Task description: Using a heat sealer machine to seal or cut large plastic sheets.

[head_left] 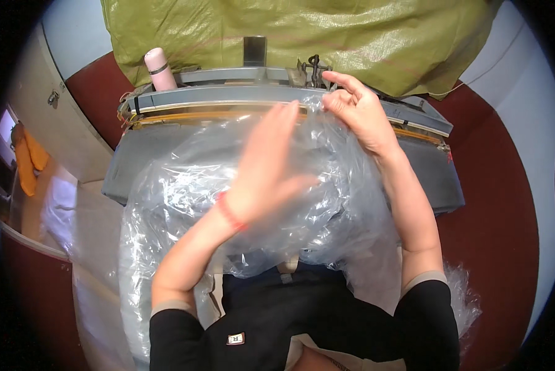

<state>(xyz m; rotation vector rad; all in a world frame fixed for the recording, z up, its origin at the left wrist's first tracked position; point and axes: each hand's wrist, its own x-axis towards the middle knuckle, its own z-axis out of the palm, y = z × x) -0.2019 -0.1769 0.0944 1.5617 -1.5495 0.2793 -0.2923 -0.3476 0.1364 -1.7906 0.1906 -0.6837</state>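
Plastic (188,191), clear & crinkled, lies under & around L hand (271,157), spreading back from the fingertips toward the body & hanging off left of that wrist. From my remote seat I get no clean long axis, it's too bunched; best I can read is a narrow gathered end pointing away from the body, up b/w the two hands. That's the relation I'd watch: gathered end sits just L of the R hand (358,114) thumb, w/ L fingertips just on its other side. R hand looks nearer to it, thumb prob. touching, but I can't tell if it's pinched; R index sticks out, apart from thumb. L hand is flat, fingers together, thumb spread wide, nothing clamped; it's blurred, so can't tell contact vs. hover over the plastic. Red band (230,212) on L wrist. Metal bar (222,96) runs crosswise just past both hands' fingertips, w/ orange strip (194,115) along its near side; to me the gathered end points roughly square to it. Grey table (129,154) shows left of L hand, beyond the plastic's edge. Pink bottle (160,69) stands well off, far & left of L fingertips; yellow-green sheet (401,43) hangs beyond R hand.
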